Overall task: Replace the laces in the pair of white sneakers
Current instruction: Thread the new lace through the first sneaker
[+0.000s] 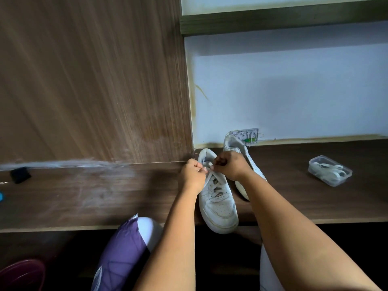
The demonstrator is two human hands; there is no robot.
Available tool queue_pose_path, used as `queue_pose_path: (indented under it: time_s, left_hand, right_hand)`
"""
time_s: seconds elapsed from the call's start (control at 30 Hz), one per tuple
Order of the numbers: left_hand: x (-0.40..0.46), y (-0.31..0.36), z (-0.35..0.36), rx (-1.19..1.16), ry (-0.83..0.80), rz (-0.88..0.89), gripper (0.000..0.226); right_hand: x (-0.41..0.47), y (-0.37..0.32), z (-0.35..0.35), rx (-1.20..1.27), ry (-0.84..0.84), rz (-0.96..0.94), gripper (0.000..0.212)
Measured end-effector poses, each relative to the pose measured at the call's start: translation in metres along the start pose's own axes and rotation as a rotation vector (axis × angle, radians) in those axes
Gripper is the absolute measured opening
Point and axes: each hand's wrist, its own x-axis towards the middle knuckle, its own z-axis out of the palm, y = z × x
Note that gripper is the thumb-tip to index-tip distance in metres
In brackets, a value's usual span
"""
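Note:
A white sneaker point(218, 204) stands on the dark wooden desk point(105, 196), toe toward me and over the front edge, with a white lace point(216, 184) crossed through its eyelets. My left hand point(192, 175) and my right hand point(231, 165) meet above the shoe's top eyelets, each pinching a lace end between curled fingers. The second white sneaker point(239, 148) lies behind and to the right, partly hidden by my right hand and forearm.
A clear plastic tub point(329, 171) holding white laces sits on the desk at the right. A small black object point(20, 174) lies at the far left by the wood panel. A wall outlet point(249, 136) is behind the shoes. My knees are under the desk.

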Motion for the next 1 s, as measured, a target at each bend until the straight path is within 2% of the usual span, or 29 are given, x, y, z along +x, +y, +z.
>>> queue_pose_path:
  time_s: [0.07,0.17,0.27,0.43,0.5,0.6,0.7,0.83,1.0]
  left_hand:
    - [-0.002,-0.002,0.006,-0.009,0.035,0.003,0.018]
    - [-0.009,-0.002,0.012,-0.073,0.106,0.013,0.021]
    - [-0.015,-0.002,0.015,-0.166,0.1,0.002,0.007]
    - [-0.016,0.0,0.018,-0.045,0.095,0.055,0.016]
    - [-0.016,0.0,0.019,-0.053,0.112,0.05,0.011]
    - [-0.016,-0.001,0.02,-0.048,0.144,0.038,0.02]
    - [-0.018,-0.001,0.022,-0.038,0.164,0.047,0.02]
    - [-0.019,-0.002,0.022,0.008,0.163,0.11,0.005]
    - [-0.023,-0.003,0.021,0.132,0.232,0.162,0.004]
  right_hand:
    - [0.0,0.0,0.001,-0.041,0.002,-0.005,0.021]
    - [0.001,0.001,0.004,-0.073,0.009,0.01,0.023]
    - [0.002,0.001,0.005,-0.096,0.002,0.016,0.017]
    - [0.001,-0.001,0.002,-0.058,0.024,0.058,0.009]
    - [0.002,-0.002,0.001,0.056,0.064,0.128,0.013]
    - [0.002,-0.003,-0.002,0.228,0.051,0.169,0.016]
    - [-0.001,-0.006,-0.004,0.158,0.016,0.11,0.019]
    - [-0.001,-0.002,-0.002,0.099,0.002,0.081,0.028]
    - [0.0,0.0,-0.002,0.039,-0.009,0.033,0.034]
